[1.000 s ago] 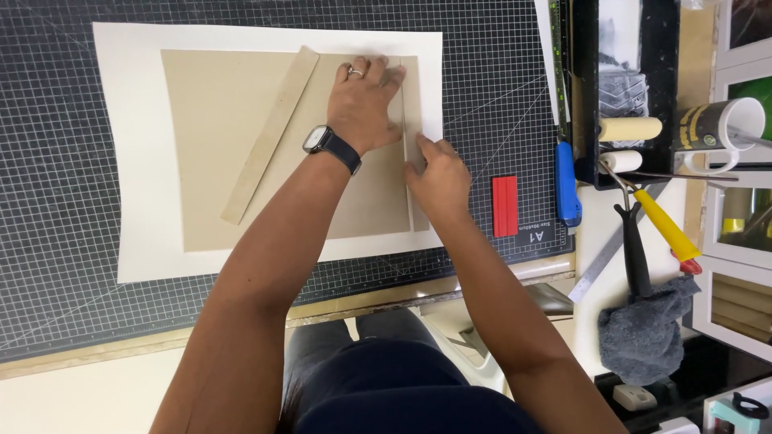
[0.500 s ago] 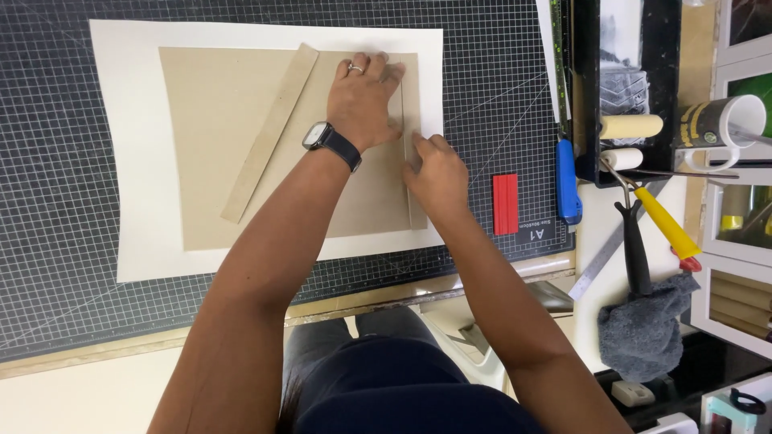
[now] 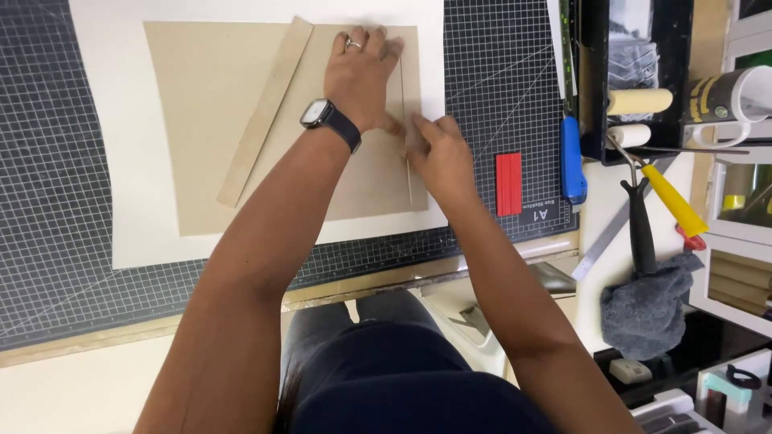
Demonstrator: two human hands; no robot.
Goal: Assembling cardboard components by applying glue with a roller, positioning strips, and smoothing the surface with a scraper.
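The left hand point(image 3: 362, 76) lay flat, fingers spread, pressing the brown board point(image 3: 209, 120). Just beside it, the right hand point(image 3: 438, 153) pinched the narrow board strip point(image 3: 415, 88) along that board's edge, on the cutting mat point(image 3: 56, 201).

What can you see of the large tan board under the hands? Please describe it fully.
The tan board is a flat, roughly rectangular sheet that looks like greyboard or thick card, matt and plain. It lies flat on a larger white sheet, which rests on a dark gridded cutting mat. A loose narrow strip of the same material lies slanted across it. A thin straight line runs down near its right edge. The left hand presses flat on it; the right hand touches it at that line.
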